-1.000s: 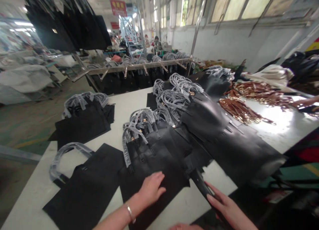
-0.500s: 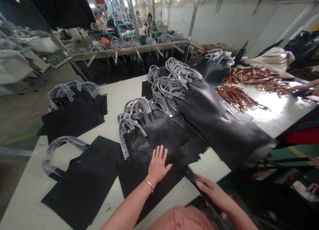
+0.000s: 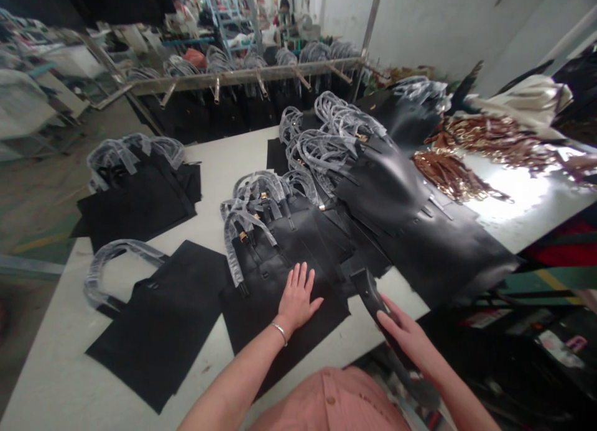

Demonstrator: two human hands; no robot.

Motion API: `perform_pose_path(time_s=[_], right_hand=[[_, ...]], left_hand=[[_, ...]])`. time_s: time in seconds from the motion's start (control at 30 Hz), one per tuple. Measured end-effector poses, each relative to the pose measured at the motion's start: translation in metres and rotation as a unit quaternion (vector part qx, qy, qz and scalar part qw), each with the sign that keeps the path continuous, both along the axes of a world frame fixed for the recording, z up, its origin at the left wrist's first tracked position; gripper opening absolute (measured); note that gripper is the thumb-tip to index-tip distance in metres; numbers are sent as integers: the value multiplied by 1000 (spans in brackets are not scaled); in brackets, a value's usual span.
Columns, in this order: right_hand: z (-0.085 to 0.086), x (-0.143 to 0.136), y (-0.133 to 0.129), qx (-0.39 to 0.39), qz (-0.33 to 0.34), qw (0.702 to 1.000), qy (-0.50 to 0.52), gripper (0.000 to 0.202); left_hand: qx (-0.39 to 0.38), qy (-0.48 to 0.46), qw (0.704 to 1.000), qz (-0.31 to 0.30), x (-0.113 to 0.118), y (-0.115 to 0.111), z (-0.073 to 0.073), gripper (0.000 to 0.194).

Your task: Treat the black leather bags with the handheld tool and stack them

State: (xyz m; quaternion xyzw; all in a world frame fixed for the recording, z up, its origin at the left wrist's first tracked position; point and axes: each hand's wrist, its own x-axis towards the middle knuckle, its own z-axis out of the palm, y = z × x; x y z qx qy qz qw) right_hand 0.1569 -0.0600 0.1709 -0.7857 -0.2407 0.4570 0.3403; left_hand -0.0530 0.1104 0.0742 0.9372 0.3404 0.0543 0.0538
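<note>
Although black leather-look bags (image 3: 321,232) already carry plastic-wrapped handles (image 3: 259,182), the right hand (image 3: 405,331) grips a seemingly loose black strap (image 3: 368,288); the left hand (image 3: 297,297) lies flat, empty, toward the white desk (image 3: 208,362)'s near edge.

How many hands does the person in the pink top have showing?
2: the left hand lies flat on the black bags, and the right hand grips a long black thing, with some fingers hidden.

Left hand (image 3: 298,299), silver bangle (image 3: 280,333) on wrist, flat on black leather-look bag panels (image 3: 259,331). Right hand (image 3: 407,336) grips elongated black handheld tool (image 3: 369,292) beside panels. Clear-plastic-wrapped looped handles (image 3: 232,257) at panels' far end. Brown gold-clipped straps (image 3: 450,173) piled farther right, white tabletop (image 3: 46,362).
</note>
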Motion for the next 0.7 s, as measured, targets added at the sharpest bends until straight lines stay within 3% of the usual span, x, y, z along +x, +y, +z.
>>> perform_pose_path(time_s=[0.13,0.27,0.4,0.57,0.7], right_hand=[[-9,-13,-28,-34,38,998,27,74],[-20,-22,-39,-65,26,994,88,73],[-21,-21,-13,-32,3,987,159,72],[-27,-12,35,-11,-3,985,172,66],[-34,-8,41,-19,-11,983,181,66]], left_hand=[[-10,9,1000,-6,0,-17,-5,77],[-24,10,999,-20,0,-36,-12,79],[-31,6,999,-29,0,-44,-14,79],[-20,5,999,-33,-1,-42,-13,80],[-14,-7,999,-34,-1,-42,-15,79]])
